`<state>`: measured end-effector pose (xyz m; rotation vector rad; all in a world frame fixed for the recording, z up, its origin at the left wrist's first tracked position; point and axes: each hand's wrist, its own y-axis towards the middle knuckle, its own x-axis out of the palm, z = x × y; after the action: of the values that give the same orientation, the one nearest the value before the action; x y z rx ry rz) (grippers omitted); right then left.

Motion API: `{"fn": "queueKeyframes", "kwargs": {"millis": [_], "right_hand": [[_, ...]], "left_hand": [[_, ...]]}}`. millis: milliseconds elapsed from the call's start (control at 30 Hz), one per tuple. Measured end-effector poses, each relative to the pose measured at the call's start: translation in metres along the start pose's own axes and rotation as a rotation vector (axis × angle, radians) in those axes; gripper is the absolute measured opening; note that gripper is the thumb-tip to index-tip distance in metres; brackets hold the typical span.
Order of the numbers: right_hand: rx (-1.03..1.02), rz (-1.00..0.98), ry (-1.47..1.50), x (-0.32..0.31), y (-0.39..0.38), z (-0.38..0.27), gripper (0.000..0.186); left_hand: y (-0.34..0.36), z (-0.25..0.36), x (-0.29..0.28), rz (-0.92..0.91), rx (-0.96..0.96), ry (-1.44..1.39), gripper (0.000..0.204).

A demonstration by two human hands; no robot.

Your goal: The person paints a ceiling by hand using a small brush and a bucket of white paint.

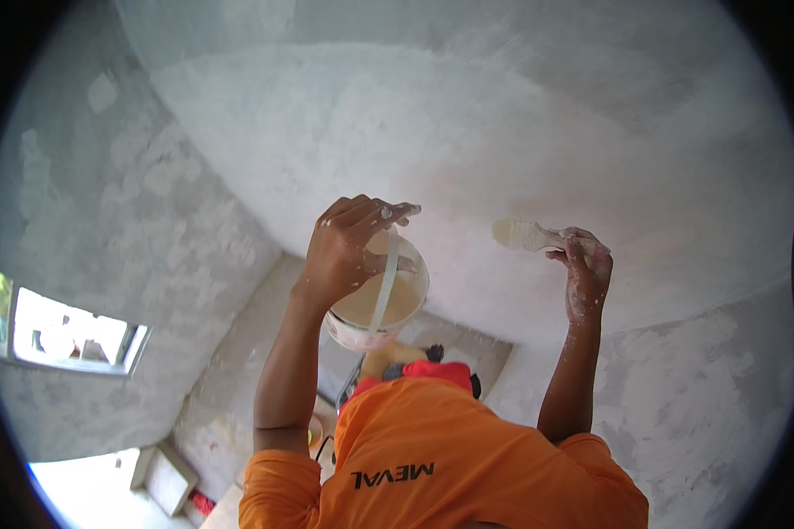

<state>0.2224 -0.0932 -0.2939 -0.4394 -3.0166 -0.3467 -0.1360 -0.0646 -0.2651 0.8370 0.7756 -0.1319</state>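
Note:
My left hand (348, 251) is raised and grips the white band handle of a small white bucket (362, 333) that holds cream-coloured paint. My right hand (584, 275), spattered with white, holds a paint-caked brush (525, 234) by its handle. The brush bristles point left and lie against the white painted surface (468, 132) in front of me. The bucket hangs to the left of the brush, about a hand's width away. My orange shirt (450, 467) fills the lower middle of the view.
Grey plastered walls with pale patches (123, 203) stand at left and lower right. A bright window opening (66, 337) is at the left. Far below, a pale floor (238, 388) shows a square block (166, 478) and a small red object (201, 502).

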Motion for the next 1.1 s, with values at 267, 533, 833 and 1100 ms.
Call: {"fn": "queueKeyframes", "kwargs": {"millis": [267, 533, 833, 1100], "right_hand": [[0.052, -0.521, -0.001, 0.090, -0.046, 0.081, 0.016], [0.499, -0.872, -0.349, 0.133, -0.066, 0.112, 0.035], [0.497, -0.913, -0.263, 0.118, -0.070, 0.100, 0.035], [0.561, -0.771, -0.150, 0.099, -0.071, 0.088, 0.034]], "left_hand": [[-0.113, -0.023, 0.009, 0.202, -0.305, -0.191, 0.062], [-0.136, 0.005, 0.011, 0.253, -0.419, -0.214, 0.058], [-0.143, -0.010, 0.004, 0.241, -0.326, -0.191, 0.068], [-0.177, -0.055, 0.082, 0.430, -0.864, -1.244, 0.058]]}}
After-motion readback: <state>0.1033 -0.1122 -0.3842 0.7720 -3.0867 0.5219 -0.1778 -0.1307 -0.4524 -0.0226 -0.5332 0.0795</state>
